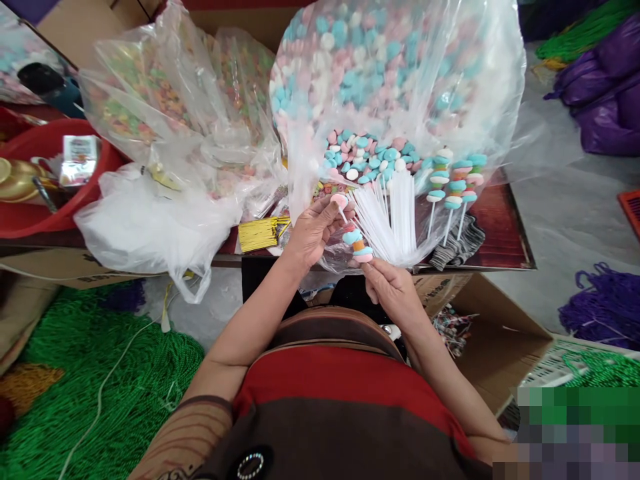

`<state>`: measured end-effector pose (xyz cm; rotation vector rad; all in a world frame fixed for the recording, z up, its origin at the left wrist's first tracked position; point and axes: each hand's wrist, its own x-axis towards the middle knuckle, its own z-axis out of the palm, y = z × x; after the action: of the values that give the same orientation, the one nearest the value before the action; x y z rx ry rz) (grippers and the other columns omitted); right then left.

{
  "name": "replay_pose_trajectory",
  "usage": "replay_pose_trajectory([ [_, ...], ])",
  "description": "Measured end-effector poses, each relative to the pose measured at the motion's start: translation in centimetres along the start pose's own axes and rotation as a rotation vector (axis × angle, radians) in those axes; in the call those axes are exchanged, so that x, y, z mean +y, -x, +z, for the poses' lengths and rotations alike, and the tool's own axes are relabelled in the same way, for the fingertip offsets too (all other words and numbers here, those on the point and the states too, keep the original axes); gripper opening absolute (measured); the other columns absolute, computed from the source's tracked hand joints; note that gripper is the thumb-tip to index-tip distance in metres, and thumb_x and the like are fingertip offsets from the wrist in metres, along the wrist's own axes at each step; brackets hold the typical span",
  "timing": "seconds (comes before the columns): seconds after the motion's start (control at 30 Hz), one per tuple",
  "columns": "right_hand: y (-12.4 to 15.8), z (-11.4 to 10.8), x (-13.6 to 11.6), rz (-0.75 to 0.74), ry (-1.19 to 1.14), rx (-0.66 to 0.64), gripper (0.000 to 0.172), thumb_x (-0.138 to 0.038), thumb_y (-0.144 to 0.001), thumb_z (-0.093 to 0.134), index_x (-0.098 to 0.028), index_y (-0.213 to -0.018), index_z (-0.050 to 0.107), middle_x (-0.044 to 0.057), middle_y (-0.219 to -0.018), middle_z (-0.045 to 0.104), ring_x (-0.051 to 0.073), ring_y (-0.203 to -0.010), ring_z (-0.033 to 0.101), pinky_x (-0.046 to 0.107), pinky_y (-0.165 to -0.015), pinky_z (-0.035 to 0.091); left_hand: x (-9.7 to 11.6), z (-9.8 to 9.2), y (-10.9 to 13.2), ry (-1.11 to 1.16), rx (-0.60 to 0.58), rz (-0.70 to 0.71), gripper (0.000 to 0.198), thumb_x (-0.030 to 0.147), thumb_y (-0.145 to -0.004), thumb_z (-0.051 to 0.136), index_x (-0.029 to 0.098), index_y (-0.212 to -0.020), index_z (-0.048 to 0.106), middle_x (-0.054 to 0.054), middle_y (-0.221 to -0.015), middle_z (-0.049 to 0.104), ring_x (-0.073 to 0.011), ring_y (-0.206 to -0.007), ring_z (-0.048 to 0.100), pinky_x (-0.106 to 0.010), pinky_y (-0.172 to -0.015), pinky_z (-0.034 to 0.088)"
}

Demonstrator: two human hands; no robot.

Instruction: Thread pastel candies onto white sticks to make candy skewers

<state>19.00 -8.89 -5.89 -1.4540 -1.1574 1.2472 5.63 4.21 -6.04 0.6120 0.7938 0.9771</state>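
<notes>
One candy skewer [358, 244] is above the tabletop's [507, 233] front edge. The left hand's [313, 230] fingers pinch one pink candy [339, 200] at its upper end; the right hand's [393, 287] fingers are closed on its lower end, hiding the stick there. Beyond are white sticks [403, 217], too overlapped to count, and three loaded skewers [454, 185]. One red basin [97, 193] is cut off at left.

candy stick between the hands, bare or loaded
Loaded: the candy stick carries blue, orange and pink candies, stacked just above the right hand.
</notes>
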Motion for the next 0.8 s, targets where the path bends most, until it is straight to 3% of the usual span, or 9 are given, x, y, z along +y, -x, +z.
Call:
replay_pose_trajectory([
  [0.37, -0.3, 0.1, -0.2, 0.054, -0.024, 0.008, 0.042, -0.055, -0.094, 0.058, -0.017, -0.096, 0.078, -0.007, -0.044, 0.042, 0.01, -0.04, 0.035, 0.025, -0.045, 0.027, -0.7, -0.2, -0.2, -0.017, -0.025, 0.032, 0.033, 0.039, -0.072, 0.091, 0.02, -0.092, 0.073, -0.003, -0.09, 0.08, -0.0172, -0.087, 0.076, -0.028, -0.077, 0.06],
  [0.47, -0.3, 0.1, -0.2, 0.085, -0.037, 0.028, 0.043, -0.055, -0.092, 0.059, -0.016, -0.096, 0.077, -0.008, -0.044, 0.04, 0.009, -0.04, 0.034, 0.025, -0.044, 0.025, -0.9, -0.5, -0.1, -0.155, 0.004, 0.149, 0.029, 0.039, -0.075, 0.089, 0.023, -0.096, 0.076, 0.0, -0.089, 0.079, -0.016, -0.087, 0.074, -0.028, -0.08, 0.059],
  [0.63, -0.3, -0.4, -0.5, 0.185, -0.12, 0.026, 0.043, -0.054, -0.088, 0.062, -0.015, -0.095, 0.077, -0.009, -0.043, 0.035, 0.008, -0.039, 0.029, 0.025, -0.042, 0.018, -0.1, -0.8, 0.5, -0.532, 0.076, 0.414, 0.022, 0.015, -0.077, 0.085, 0.028, -0.094, 0.081, 0.001, -0.102, 0.079, -0.0162, -0.101, 0.073, -0.027, -0.098, 0.053],
  [0.8, -0.2, -1.0, -1.3, 0.22, -0.175, 0.001, 0.04, -0.052, -0.085, 0.065, -0.014, -0.09, 0.078, -0.009, -0.043, 0.035, 0.007, -0.039, 0.026, 0.025, -0.042, 0.014, 0.5, -0.6, 0.9, -0.598, 0.035, 0.373, 0.017, 0.011, -0.079, 0.083, 0.026, -0.087, 0.08, -0.002, -0.097, 0.078, -0.0185, -0.102, 0.072, -0.027, -0.096, 0.051],
])
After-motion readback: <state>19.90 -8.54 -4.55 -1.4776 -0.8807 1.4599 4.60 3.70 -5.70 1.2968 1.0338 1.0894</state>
